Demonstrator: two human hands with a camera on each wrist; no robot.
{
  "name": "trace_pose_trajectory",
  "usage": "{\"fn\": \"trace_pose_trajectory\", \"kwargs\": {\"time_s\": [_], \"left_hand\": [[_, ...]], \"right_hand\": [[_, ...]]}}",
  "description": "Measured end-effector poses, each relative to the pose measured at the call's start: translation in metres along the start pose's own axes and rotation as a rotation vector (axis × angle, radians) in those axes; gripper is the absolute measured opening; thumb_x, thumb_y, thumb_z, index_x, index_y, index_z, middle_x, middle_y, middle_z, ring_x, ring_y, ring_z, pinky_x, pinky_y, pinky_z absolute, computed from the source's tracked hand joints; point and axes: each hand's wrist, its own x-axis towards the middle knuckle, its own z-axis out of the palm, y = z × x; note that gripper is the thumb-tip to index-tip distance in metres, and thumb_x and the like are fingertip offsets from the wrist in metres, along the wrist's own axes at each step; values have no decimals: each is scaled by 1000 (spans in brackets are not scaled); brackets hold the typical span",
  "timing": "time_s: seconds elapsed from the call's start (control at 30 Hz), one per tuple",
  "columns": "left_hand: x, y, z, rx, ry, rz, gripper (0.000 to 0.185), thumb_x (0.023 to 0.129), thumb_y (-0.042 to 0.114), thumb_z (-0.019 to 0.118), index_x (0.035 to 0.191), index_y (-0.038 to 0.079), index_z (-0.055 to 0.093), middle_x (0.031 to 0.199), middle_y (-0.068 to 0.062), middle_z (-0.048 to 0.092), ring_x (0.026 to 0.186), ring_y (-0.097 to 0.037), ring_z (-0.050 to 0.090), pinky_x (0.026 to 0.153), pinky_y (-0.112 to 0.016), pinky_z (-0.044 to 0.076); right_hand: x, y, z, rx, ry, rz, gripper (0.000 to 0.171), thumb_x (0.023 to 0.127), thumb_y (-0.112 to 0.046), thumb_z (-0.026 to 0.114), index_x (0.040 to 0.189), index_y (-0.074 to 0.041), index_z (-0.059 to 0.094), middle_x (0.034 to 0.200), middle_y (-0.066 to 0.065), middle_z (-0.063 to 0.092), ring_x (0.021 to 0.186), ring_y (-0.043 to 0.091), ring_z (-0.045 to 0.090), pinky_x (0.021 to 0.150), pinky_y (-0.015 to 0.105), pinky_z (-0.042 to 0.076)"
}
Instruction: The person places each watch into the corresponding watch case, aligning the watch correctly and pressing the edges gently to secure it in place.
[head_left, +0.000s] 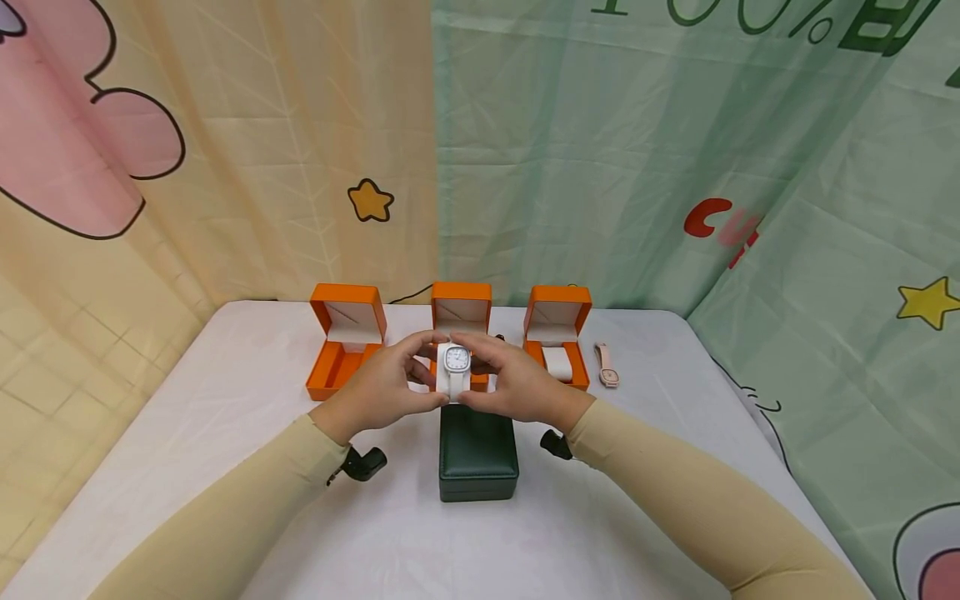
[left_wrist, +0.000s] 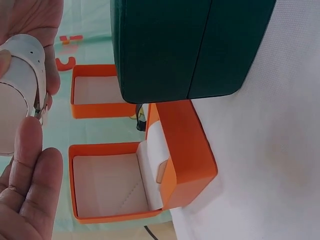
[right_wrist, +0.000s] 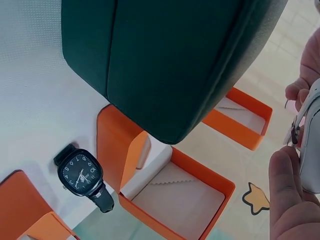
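A white wristwatch (head_left: 457, 360) with a square-rounded face is wrapped around a white cushion (left_wrist: 10, 110), held up over the middle of the table. My left hand (head_left: 393, 379) grips it from the left, thumb at the lower edge and fingers at the top. From the other side my right hand (head_left: 519, 379) holds it the same way. The strap's buckle (right_wrist: 295, 132) shows at the back in the right wrist view, close to the fingertips. A dark green box (head_left: 478, 458), lid down, stands just below the hands. The middle orange box (head_left: 461, 292) is partly hidden behind the watch.
Orange boxes with raised lids stand at the left (head_left: 318, 383) and right (head_left: 581, 367); a white cushion (head_left: 557, 364) sits inside the right one. A pink watch (head_left: 608, 377) lies farther right. A black watch (right_wrist: 80, 172) lies between two orange boxes. Printed curtains (head_left: 562, 167) surround the table.
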Motion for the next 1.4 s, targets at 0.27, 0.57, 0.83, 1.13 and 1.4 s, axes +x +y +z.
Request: {"fn": "trace_pose_trajectory", "kwargs": {"time_s": [0.27,0.57,0.83,1.13,1.4], "left_hand": [[0,1,0,6,-8,0,81,85,19,89,154,15,45,124,-4,67,95,-21,72,81,-28,62],[-1,0,0,-17,-7,-5,82,85,18,89,154,16,45,131,-5,64,93,-18,70,90,-39,64],[1,-1,-1,-81,-18,-10,83,84,14,89,154,14,45,130,-7,64,94,-20,71,96,-51,61],[2,-2,-3,-106,-25,-10,82,84,13,89,153,13,46,127,-9,65,92,-19,73,96,-54,61],[1,-2,-3,-137,-33,-22,81,84,13,89,153,13,46,127,-10,65,92,-19,73,89,-35,64]], "right_hand": [[0,2,2,6,49,-37,64,97,-10,75,156,-11,51,146,10,60,117,23,69,103,42,58],[0,-1,2,33,48,-38,63,97,-9,76,155,-17,53,148,8,60,120,23,67,103,43,59],[1,-1,3,54,46,-43,63,96,-9,77,155,-17,54,153,7,56,121,24,63,101,53,58],[1,-1,4,40,46,-36,62,97,-11,77,154,-15,55,153,7,55,124,25,64,102,54,57],[1,-3,3,18,45,-28,65,94,-12,80,154,-16,55,152,6,56,122,24,62,101,47,59]]}}
